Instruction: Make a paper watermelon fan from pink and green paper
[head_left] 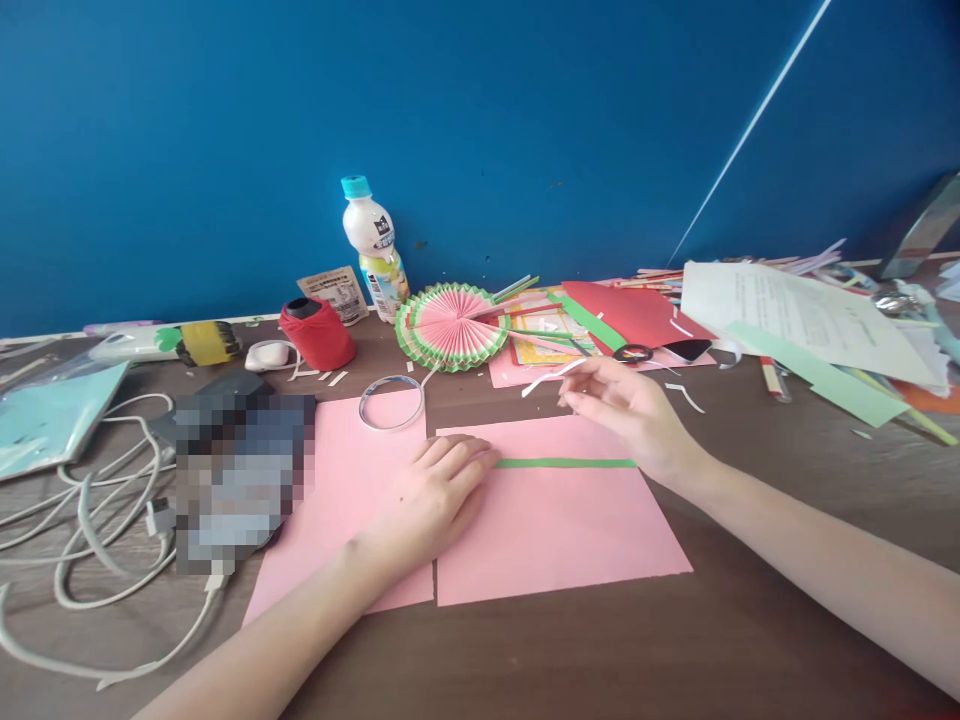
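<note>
Two pink sheets lie side by side on the dark table, a left sheet point(341, 480) and a right sheet point(555, 530). A thin green strip point(566, 463) runs across the upper part of the right sheet. My left hand point(442, 490) lies flat over the inner edges of both sheets, its fingertips at the strip's left end. Above the right sheet's upper right corner, my right hand point(626, 405) pinches a narrow white strip point(551, 376) between thumb and fingers. A roll of tape point(391, 403) rests at the left sheet's top edge.
A pink and green pleated paper fan point(454, 325) and a bottle point(375, 250) stand by the blue wall. At left are a phone point(247, 480), white cables point(71, 550) and a red-wrapped roll point(322, 335). Papers, a red sheet point(630, 310) and scraps crowd the back right.
</note>
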